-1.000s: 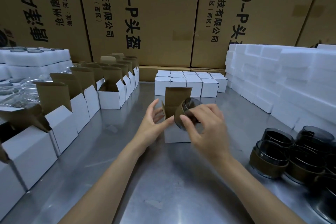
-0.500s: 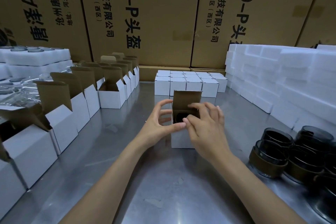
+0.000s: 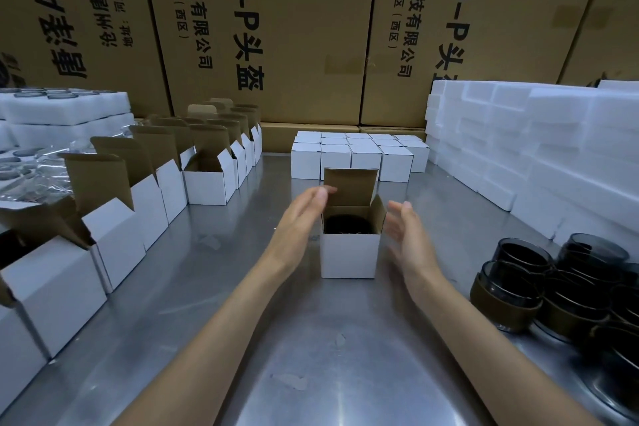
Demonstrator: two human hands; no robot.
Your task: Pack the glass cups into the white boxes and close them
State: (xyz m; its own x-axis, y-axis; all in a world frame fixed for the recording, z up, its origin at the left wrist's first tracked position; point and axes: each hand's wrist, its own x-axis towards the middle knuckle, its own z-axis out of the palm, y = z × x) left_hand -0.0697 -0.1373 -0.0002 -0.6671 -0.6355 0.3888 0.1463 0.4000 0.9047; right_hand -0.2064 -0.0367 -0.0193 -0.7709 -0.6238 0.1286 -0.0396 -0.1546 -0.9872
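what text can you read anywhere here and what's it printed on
"4.0-P头盔", running sideways, on the middle brown carton behind the table.
"信科技有限公司", smaller, on the same carton, with "(西区)" beside it.
The same large and small print repeats on the right brown carton, partly cut off at the top.
Large characters on the left brown carton are cut off and not reliably readable.
The white boxes, foam blocks and glass cups show no text.
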